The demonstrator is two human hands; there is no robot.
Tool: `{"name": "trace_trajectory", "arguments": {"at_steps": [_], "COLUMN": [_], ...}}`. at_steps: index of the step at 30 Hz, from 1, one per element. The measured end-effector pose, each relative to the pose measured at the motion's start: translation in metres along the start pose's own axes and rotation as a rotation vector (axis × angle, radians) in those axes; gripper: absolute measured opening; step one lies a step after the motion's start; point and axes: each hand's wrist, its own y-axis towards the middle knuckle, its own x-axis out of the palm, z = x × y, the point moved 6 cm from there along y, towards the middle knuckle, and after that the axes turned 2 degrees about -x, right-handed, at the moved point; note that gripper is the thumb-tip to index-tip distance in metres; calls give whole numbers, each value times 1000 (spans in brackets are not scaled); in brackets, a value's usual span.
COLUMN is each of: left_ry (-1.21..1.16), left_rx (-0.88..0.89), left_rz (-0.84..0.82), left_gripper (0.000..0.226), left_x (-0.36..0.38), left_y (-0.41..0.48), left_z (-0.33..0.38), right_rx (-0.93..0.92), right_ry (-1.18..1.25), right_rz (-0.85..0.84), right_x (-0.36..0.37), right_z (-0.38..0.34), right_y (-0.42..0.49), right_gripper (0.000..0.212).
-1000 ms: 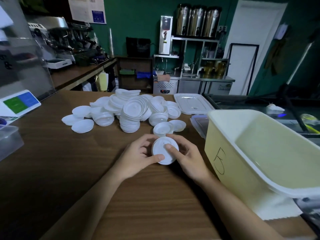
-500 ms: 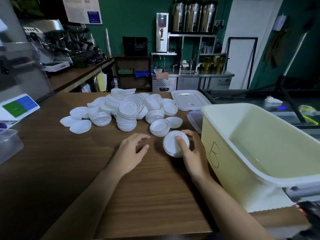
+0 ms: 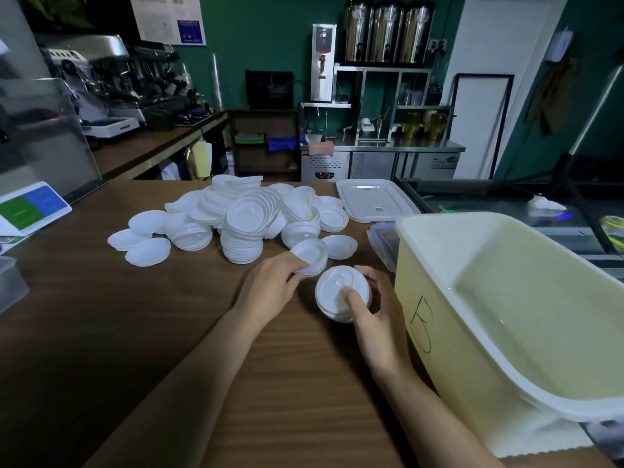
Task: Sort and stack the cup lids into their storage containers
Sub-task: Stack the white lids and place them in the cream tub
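Observation:
A heap of white cup lids (image 3: 250, 214) lies on the wooden counter (image 3: 101, 315) ahead of me. My right hand (image 3: 374, 312) grips a short stack of white lids (image 3: 337, 292), thumb on top, just left of the pale yellow storage bin (image 3: 472, 298) marked with a handwritten letter. My left hand (image 3: 273, 285) reaches forward and its fingertips touch a small stack of lids (image 3: 312, 253) at the near edge of the heap; whether the fingers grip it is not plain.
A clear container lid (image 3: 374, 199) lies behind the bin, and a second clear box (image 3: 381, 241) is wedged against the bin's far left corner. A card stand (image 3: 30, 207) and a clear tub (image 3: 10, 282) sit at the left edge. Coffee machines line the back counter.
My right hand took the lid stack alone and moved it right toward the bin. My left hand let go of it and reached forward to the small stack at the heap's edge.

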Motion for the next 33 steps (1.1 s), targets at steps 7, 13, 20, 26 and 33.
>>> {"name": "trace_trajectory", "arguments": {"at_steps": [7, 13, 20, 26, 33], "left_ry": [-6, -184, -309, -228, -695], "left_rx": [-153, -297, -319, -225, -346], "left_rz": [18, 64, 154, 313, 136], "left_gripper": [11, 27, 23, 25, 27], "left_x": [-31, -42, -55, -73, -61], "left_y": [-14, -21, -20, -15, -12], "left_z": [-22, -18, -9, 1, 1], "right_rx": [-7, -23, -21, -11, -69], "right_ry": [-8, -28, 6, 21, 126], "right_rz": [-19, -50, -22, -24, -54], "right_x": [1, 5, 17, 18, 23], "right_z": [-5, -10, -6, -2, -4], "right_y": [-2, -2, 13, 16, 17], "right_gripper": [26, 34, 24, 35, 31]}}
